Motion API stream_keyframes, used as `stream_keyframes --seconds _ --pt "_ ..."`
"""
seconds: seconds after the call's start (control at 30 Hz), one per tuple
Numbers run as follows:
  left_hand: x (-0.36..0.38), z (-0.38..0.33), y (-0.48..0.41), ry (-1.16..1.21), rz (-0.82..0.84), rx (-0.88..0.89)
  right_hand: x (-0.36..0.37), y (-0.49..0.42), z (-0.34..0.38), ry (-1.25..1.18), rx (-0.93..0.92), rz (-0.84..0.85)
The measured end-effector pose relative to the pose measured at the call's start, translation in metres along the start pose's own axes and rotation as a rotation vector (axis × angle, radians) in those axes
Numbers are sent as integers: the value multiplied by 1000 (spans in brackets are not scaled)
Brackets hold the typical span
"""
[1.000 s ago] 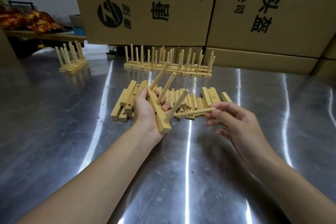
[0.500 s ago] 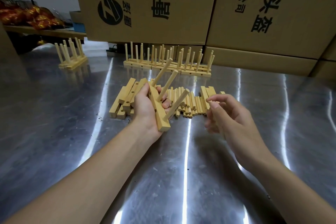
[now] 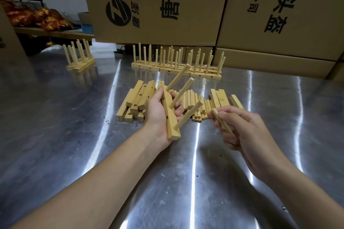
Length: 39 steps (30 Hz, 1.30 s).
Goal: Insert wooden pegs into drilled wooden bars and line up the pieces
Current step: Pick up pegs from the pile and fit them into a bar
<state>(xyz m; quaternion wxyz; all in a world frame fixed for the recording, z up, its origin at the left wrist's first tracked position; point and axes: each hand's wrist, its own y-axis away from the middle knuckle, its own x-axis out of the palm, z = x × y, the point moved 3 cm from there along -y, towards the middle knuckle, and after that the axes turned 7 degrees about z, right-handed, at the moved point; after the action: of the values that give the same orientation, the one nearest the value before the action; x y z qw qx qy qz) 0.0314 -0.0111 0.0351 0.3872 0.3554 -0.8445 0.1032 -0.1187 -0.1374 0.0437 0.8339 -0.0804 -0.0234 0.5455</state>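
Nearest, the left hand (image 3: pixel 158 115) grips a drilled wooden bar (image 3: pixel 172 126) above the shiny metal table (image 3: pixel 55 117), thumb and fingers curled round its upper half. The bar runs near to far and is tilted. Three pegs (image 3: pixel 181 93) stick out of it, up and to the right. Just right of it, and apart from it, the right hand (image 3: pixel 243 130) has its fingers curled round a single peg (image 3: pixel 222 122). That peg's free end points far-left toward the bar without touching it.

Beyond the hands a heap of loose pegs (image 3: pixel 193 101) lies on the table, with a stack of drilled bars (image 3: pixel 137 98) on its left and a few more bars (image 3: pixel 219 96) on its right. Farther on, a row of pegged bars (image 3: pixel 176 69) stands lined up, pegs upright, at the foot of the cardboard boxes (image 3: pixel 158 5). A smaller pegged group (image 3: pixel 80 59) stands at far left.
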Motion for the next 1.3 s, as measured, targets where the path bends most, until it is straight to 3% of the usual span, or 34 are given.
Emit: stream_keyframes --seconds 0.43,0.5,0.6,0.7,0.83,0.93,1.03,1.13,1.3 --pt "2 3 -5 -29 192 -49 11 3 -4 255 -170 14" --pt "1 2 -7 -53 196 -38 8 3 -6 442 -199 -18" --pt "-1 2 -7 -90 188 -27 6 4 -14 907 -184 15" --pt "-2 2 -6 -134 155 -17 10 2 -24 1114 -111 93" --pt "0 3 -4 -153 103 48 13 5 -20 1127 -186 93" --pt "1 4 -2 -110 36 91 31 16 -11 953 -211 168" --pt "-1 7 -1 -192 -24 104 39 20 -1 802 -301 -18" --pt "6 7 4 -178 20 114 30 13 12 754 -326 -224" --pt "9 2 2 -218 73 213 4 -23 44 829 -220 -134"
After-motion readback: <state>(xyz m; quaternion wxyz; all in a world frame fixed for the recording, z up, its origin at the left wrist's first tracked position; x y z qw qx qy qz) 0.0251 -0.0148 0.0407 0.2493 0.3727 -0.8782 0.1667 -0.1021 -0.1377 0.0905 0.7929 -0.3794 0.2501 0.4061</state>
